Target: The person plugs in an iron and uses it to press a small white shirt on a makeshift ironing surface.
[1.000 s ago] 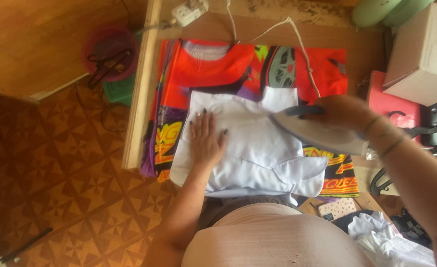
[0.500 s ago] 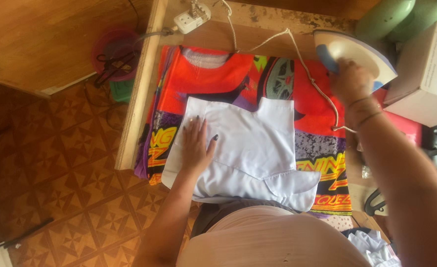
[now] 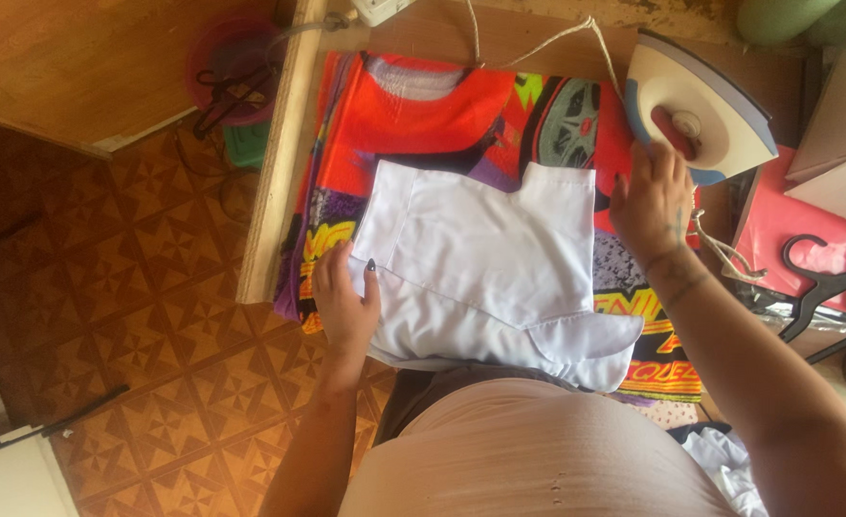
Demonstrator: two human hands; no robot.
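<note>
While the white garment point(image 3: 485, 263) lies flat on the bright printed cloth point(image 3: 442, 110) covering the tabletop point(image 3: 279, 163), its near-left edge is pinched by the left hand point(image 3: 345, 302); repositioning appears to be the step, calling for a smooth pull. Farther off, the right hand point(image 3: 651, 196) rests open-fingered just below the one iron point(image 3: 696, 120), stood on end. One garment is counted, two hands

head view, probably straight down, close
</note>
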